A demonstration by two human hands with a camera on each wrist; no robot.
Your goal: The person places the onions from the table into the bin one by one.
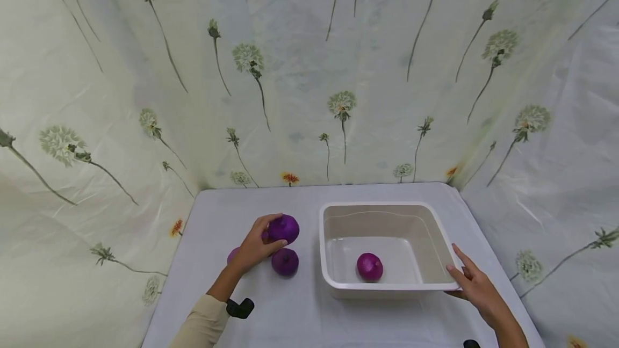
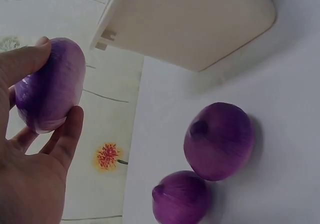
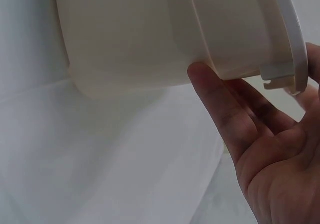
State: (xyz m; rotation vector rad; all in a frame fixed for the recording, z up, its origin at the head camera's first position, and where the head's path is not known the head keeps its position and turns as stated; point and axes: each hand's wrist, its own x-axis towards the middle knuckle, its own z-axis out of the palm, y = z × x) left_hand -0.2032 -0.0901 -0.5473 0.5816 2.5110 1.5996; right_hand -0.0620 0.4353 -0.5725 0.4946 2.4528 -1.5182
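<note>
A purple onion (image 1: 285, 228) is in my left hand (image 1: 256, 246), held between thumb and fingers above the table; the left wrist view also shows this onion (image 2: 60, 84). Just below it on the cloth lies a second onion (image 1: 285, 263). Another onion (image 2: 181, 198) sits beside that one, mostly covered by my wrist in the head view. To the right stands a white plastic tub (image 1: 369, 287) with one onion (image 1: 369, 267) on its floor. My right hand (image 1: 476, 286) grips the tub's right side, thumb at the rim and fingers against the outer wall underneath.
A white cloth covers the table (image 1: 309, 326). Behind and at both sides hangs a curtain (image 1: 300, 79) printed with dandelions. Dark wrist mounts show at the left wrist (image 1: 240, 309) and at the bottom edge near the right arm.
</note>
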